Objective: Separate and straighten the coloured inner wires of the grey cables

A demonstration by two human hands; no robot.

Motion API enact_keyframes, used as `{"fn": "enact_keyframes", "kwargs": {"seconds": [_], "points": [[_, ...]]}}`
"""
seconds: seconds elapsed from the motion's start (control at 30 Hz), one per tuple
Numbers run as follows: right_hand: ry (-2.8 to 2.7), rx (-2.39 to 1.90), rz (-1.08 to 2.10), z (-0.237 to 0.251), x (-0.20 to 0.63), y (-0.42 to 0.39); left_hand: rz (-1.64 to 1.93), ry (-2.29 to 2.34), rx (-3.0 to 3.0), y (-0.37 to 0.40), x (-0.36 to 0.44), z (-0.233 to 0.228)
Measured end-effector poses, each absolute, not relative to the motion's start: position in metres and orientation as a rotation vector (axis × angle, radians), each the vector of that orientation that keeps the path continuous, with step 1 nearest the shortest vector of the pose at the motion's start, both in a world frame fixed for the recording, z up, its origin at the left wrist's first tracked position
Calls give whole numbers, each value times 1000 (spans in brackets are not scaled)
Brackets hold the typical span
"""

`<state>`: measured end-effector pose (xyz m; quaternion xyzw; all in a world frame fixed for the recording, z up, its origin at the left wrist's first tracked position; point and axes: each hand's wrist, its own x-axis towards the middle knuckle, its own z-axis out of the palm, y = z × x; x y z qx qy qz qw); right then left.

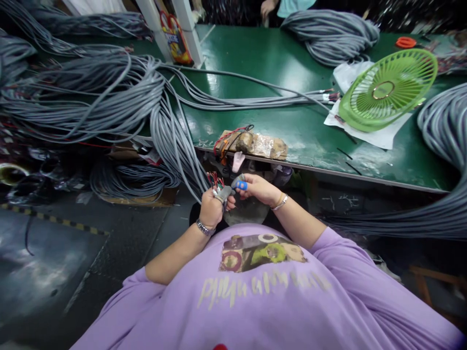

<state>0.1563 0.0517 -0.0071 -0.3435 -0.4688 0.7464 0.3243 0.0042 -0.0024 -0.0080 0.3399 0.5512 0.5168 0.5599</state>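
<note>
My left hand [212,208] is closed around the ends of several grey cables [178,146] that hang over the table's front edge. Red and dark inner wires [215,180] fan out above its fist. Grey covers wrap the thumb or fingertips of both hands. Close beside it, my right hand [260,189] is pinched, with a blue band or small blue piece [241,185] at its fingers. What lies between those fingertips is too small to make out. Both hands are in front of my body, below the table edge.
On the green table [241,58] lie a large grey cable heap [91,92], another coil [332,34], a green fan [386,90] and orange-handled scissors [405,42]. A taped block with wires [260,145] sits at the front edge. Across the table, a person's hand [268,8] shows.
</note>
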Motion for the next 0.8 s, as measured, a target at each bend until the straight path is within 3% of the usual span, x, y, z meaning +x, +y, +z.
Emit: {"fn": "enact_keyframes", "kwargs": {"seconds": [0.33, 0.63, 0.8], "points": [[-1076, -897, 1864, -9, 142, 42, 1064, 1210, 887, -5, 4, -13], [-725, -925, 1972, -18, 141, 46, 1279, 1208, 717, -6, 5, -12], [-885, -876, 2013, -15, 141, 40, 1271, 1216, 746, -7, 5, -18]]}}
